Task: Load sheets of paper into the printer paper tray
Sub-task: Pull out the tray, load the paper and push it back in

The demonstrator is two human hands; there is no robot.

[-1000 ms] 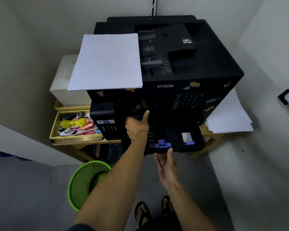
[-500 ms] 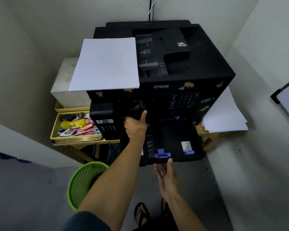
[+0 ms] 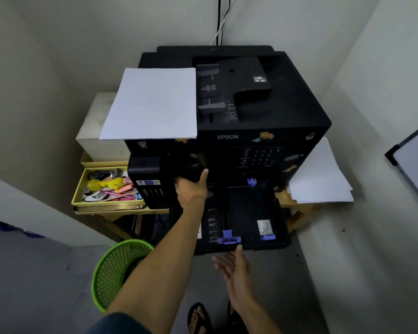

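The tray (image 3: 239,213) is being presented pulled out and bare, with paper (image 3: 152,104) lying on the printer (image 3: 275,116). The printer front is being braced by the left hand (image 3: 191,189), fingers hidden, grip undeterminable; the right hand (image 3: 234,268) is being held open below the tray. Loading is judged not begun.

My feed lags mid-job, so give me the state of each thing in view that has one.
paper tray: pulled out, no paper in it
sheets on printer top: flat, untouched
printer: top cover shut
left hand: gripping the printer front, thumb up
right hand: open, at the tray's front edge
yellow drawer: open, full of small items
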